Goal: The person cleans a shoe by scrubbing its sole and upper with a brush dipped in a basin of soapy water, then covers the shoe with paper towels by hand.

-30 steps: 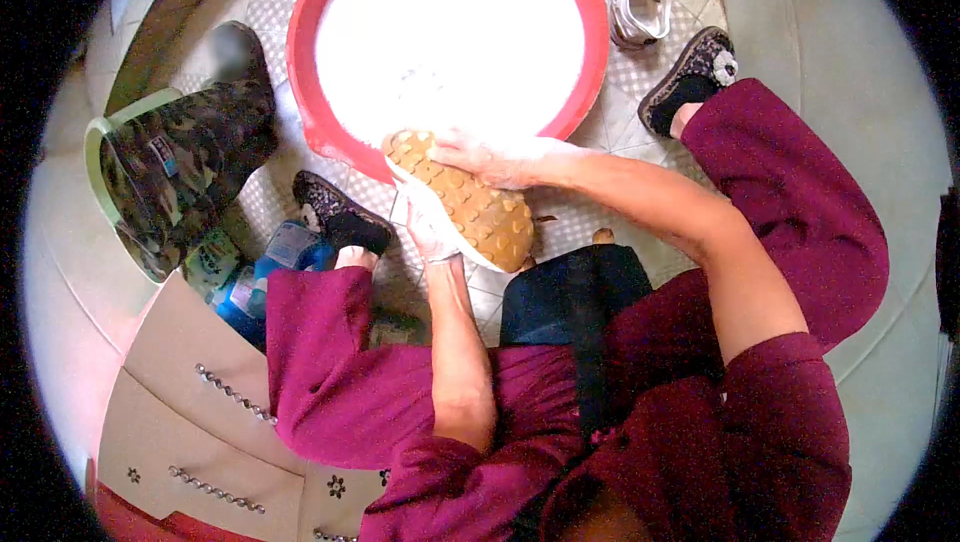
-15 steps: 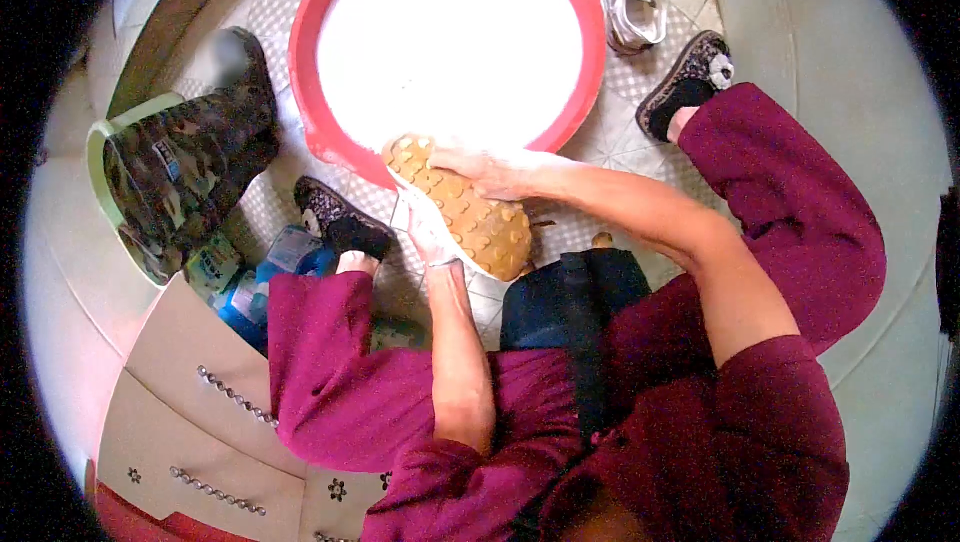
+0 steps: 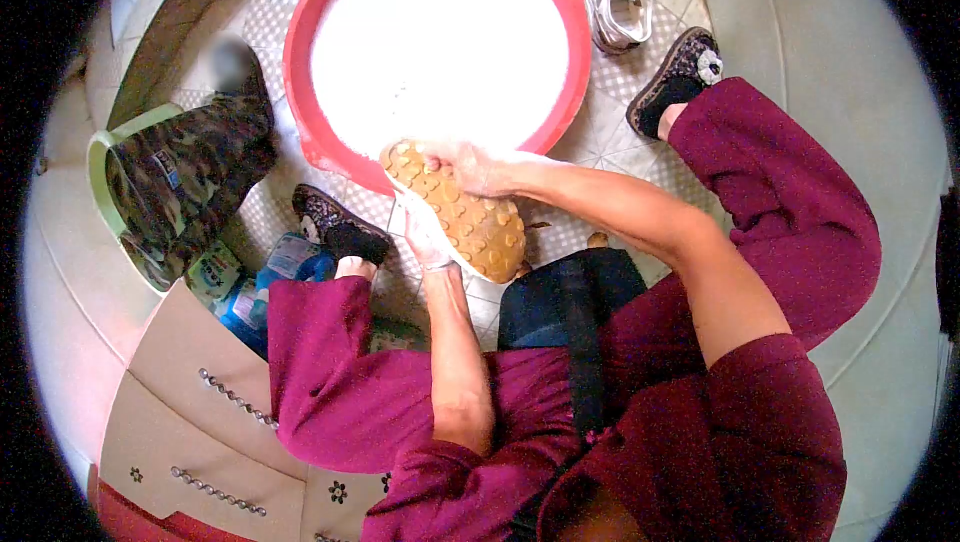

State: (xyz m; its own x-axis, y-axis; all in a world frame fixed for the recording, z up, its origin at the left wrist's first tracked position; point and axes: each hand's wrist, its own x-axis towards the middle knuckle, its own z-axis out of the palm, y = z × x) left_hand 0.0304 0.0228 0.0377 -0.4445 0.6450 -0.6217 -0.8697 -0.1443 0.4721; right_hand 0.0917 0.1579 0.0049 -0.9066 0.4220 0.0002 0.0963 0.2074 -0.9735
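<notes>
A shoe [image 3: 462, 219] is held sole-up by the left hand [image 3: 426, 240], closed on its side, beside the red basin [image 3: 301, 92]; the sole is touched by the curled right hand [image 3: 478, 170], any pinch unclear; bottle labels [image 3: 291, 255] unreadable

Plum-red top [image 3: 770, 412] w/ short sleeves [image 3: 765, 357], baggy plum-red pants [image 3: 795, 187], dark strap [image 3: 583, 362], dark spotty shoes [image 3: 652, 92], white flower [image 3: 709, 67] on R one.

Colours and patterns noted around the red basin [image 3: 298, 92].
Below basin: shoe sole [image 3: 470, 220], amber, rounded pattern; trousers [image 3: 350, 392], maroon. Left: boot [image 3: 185, 167], camouflage; bucket [image 3: 100, 174], pale green. Right: lace-up sneaker [image 3: 606, 14], white.
</notes>
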